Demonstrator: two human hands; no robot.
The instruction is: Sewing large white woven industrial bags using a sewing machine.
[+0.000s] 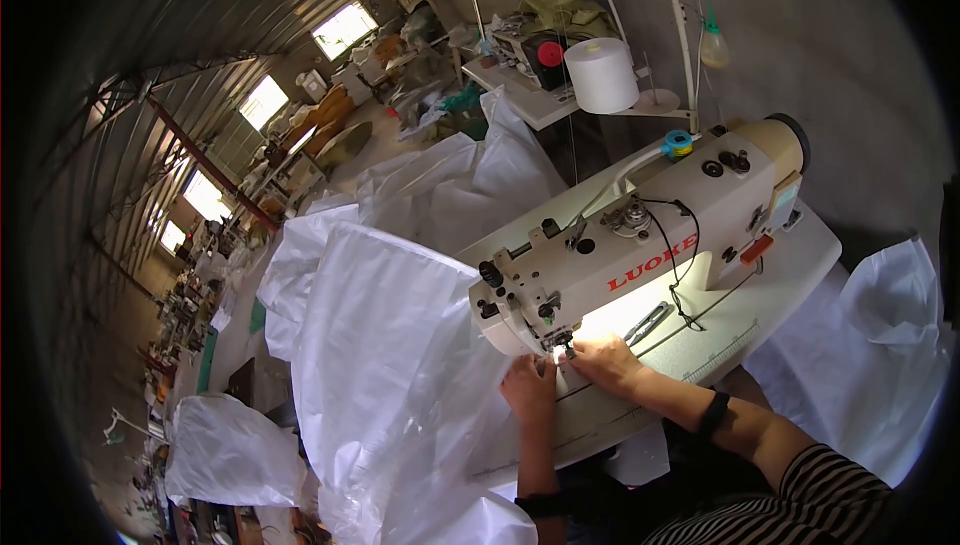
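Note:
A pale sewing machine [640, 235] stands in front of me, its lamp lighting the bed under the arm. My left hand [528, 387] is just left of the presser foot [563, 343], fingers curled at the edge of a large white plastic-like sheet [390, 345]. That sheet spreads over the left side of the table and hangs down. My right hand [606, 363] lies at the right of the foot, its fingers bent together close to the needle. What its fingertips pinch is hidden. Grey thread snips [648, 323] rest on the bed behind the right hand.
A white thread cone [602, 77] sits on a stand behind the machine. More white sheeting [860, 365] hangs at the right. A white bundle [232, 453] lies at the lower left. Another machine table [520, 90] stands farther back, with cluttered work tables along the windowed wall.

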